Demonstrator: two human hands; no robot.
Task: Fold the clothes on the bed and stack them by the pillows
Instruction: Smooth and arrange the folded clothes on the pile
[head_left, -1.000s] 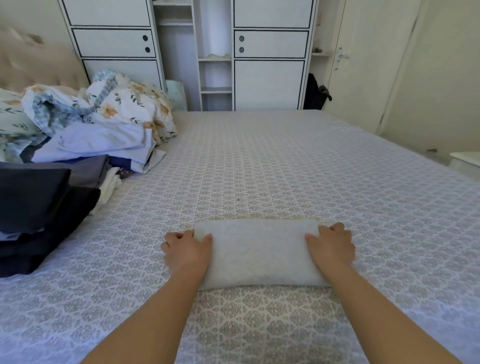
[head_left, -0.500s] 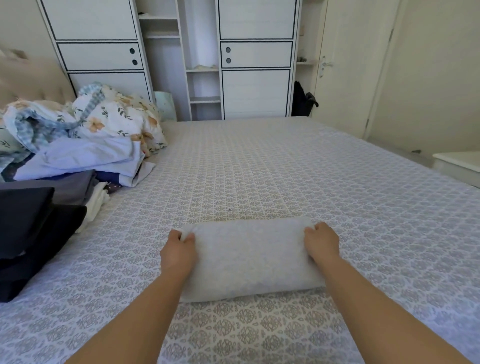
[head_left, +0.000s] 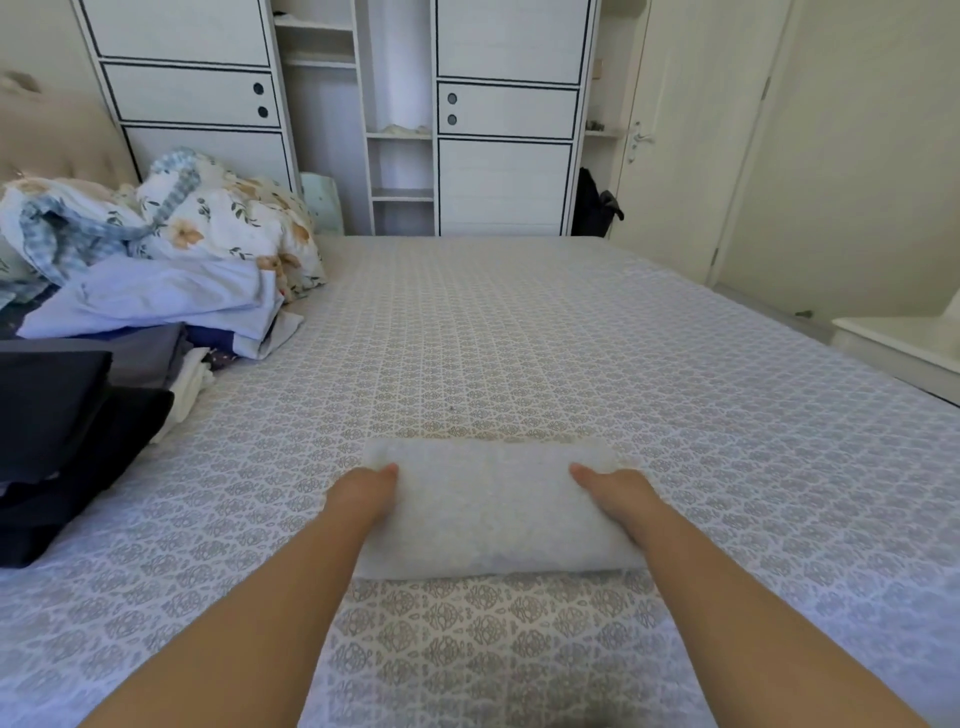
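A folded white fuzzy cloth (head_left: 485, 514) lies across the patterned bedspread (head_left: 571, 338) just in front of me. My left hand (head_left: 363, 493) grips its left end and my right hand (head_left: 615, 493) grips its right end. Both thumbs lie on top, and the fingers are hidden under the cloth. Folded clothes are stacked at the left: dark garments (head_left: 57, 426) nearest, pale blue ones (head_left: 156, 301) behind them. Behind that stack lie the floral pillows (head_left: 223, 218).
A padded headboard (head_left: 52, 135) rises behind the pillows at far left. A white wardrobe (head_left: 504, 104) stands beyond the far side of the bed, with a door (head_left: 675, 130) to its right. A white nightstand (head_left: 904, 348) sits off the bed's right edge.
Both hands shifted from resting on top of the cloth's ends to gripping them, fingers now tucked underneath. The cloth stays in the same spot on the bed.
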